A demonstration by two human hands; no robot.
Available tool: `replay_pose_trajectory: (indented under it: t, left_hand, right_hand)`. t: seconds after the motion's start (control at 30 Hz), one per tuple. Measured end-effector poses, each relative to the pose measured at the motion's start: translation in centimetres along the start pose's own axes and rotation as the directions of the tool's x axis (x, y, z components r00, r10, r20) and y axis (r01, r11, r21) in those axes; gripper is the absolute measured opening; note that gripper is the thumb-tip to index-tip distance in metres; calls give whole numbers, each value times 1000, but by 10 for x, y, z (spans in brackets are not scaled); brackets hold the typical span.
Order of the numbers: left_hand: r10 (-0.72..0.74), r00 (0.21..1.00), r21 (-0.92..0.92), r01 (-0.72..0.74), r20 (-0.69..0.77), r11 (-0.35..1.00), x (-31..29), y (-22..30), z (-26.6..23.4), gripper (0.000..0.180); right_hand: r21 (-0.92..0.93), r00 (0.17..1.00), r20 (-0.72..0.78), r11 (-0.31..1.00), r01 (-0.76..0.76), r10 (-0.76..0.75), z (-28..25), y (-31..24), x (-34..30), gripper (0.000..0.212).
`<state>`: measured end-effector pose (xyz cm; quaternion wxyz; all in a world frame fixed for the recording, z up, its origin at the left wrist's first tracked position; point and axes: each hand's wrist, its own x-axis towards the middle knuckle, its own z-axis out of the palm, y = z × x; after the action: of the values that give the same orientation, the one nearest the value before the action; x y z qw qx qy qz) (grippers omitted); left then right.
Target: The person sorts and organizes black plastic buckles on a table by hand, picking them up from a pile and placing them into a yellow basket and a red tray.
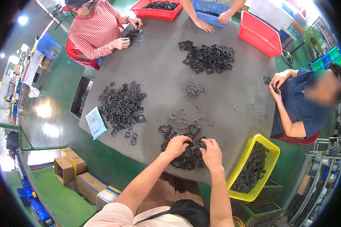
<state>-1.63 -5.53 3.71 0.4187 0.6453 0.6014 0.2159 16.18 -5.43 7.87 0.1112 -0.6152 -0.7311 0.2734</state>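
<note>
Left hand (177,146) and right hand (211,153) face each other over the near heap of black parts (185,162), fingers curled inward; whether either grips a piece cannot be told, as the fingers obscure it. To the left, a flat light-blue item (96,123) lies just beside a larger pile of black parts (122,106), apparently kept aside for elbow room. Beyond the hands, silver wire hooks (192,89) lie clustered, presumably for easy reach. At right, a yellow basket (238,194) holds more black parts, its walls likely preventing spillage.
</note>
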Motion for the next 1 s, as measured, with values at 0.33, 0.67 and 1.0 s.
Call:
replay_pose_trajectory:
  t: [0.33,0.67,1.0]
  left_hand:
    - [-128,942,-696,317,310,645,19,-25,-34,15]
    - [-410,900,-921,278,150,274,65,-66,-105,17]
    - [-476,868,-938,272,142,215,79,-103,-148,20]
  right_hand:
    - [408,899,369,829,-384,235,9,-22,54,20]
    - [724,875,408,491,-484,261,8,-43,194,23]
    - [806,995,89,585,-95,39,1,-115,480,11]
